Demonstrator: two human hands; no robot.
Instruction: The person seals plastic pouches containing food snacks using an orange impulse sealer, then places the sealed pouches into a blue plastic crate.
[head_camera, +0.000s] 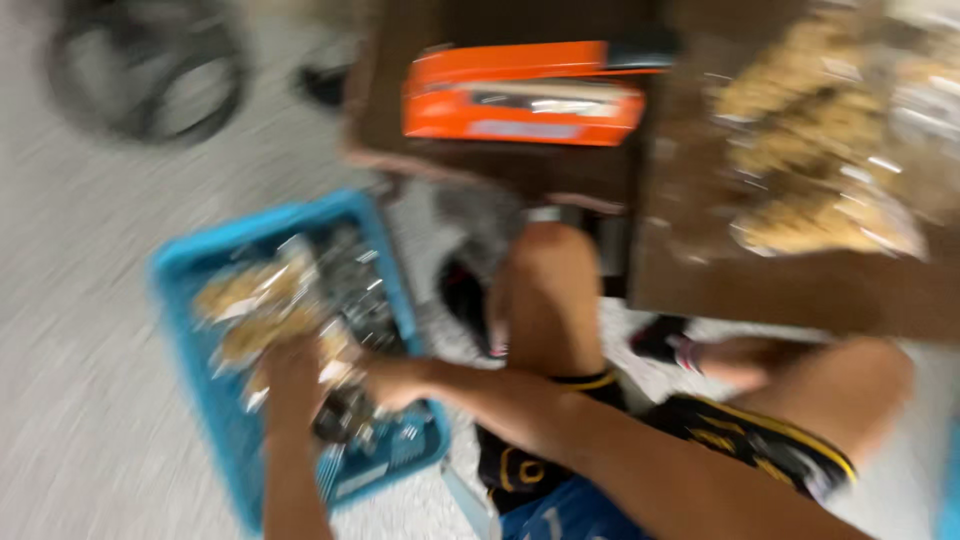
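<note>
Both hands, left hand (292, 372) and right hand (395, 380), in blue basket (190, 330) | basket's long axis runs up-left to down-right | packets (262, 300) blurred | fingers' grip: cannot tell

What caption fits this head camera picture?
Both hands, left and right, reach into a blue crate of clear packets.

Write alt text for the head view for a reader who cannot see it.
Blurred by motion, a seated person's left hand and right hand reach into a blue plastic basket of clear bags holding tan pieces, on a pale floor. Ahead stand brown cardboard boxes, one holding an orange box, another more such bags.
</note>
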